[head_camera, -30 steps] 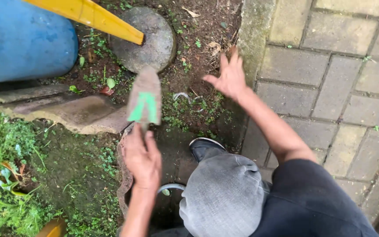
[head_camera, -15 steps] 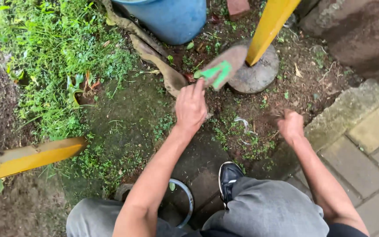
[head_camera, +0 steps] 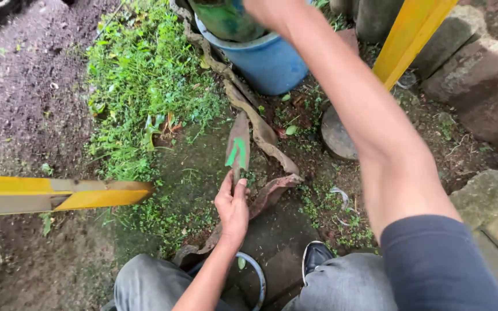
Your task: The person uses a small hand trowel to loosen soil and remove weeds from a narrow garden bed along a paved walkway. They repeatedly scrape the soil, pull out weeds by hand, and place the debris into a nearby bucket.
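From the head camera, your left hand (head_camera: 233,208) has its fingers (head_camera: 225,193) closed round the low end of a flat brown trowel blade (head_camera: 238,148) with a green mark on it. The blade stands up from the ground, just in front of your knees. Your right hand (head_camera: 272,10) is stretched far up by the blue bucket (head_camera: 272,60), and the top edge cuts it off, so you cannot tell if those fingers are open or closed.

The blade could slip, because your hand holds it on the thin edge and the dirt looks wet. It could also catch on the old brown strip (head_camera: 260,133) lying beside it.

The ground is dark soil (head_camera: 24,86) with green weeds (head_camera: 139,80). A yellow bar (head_camera: 59,194) lies on your left, and stone paving (head_camera: 491,201) is on your right.
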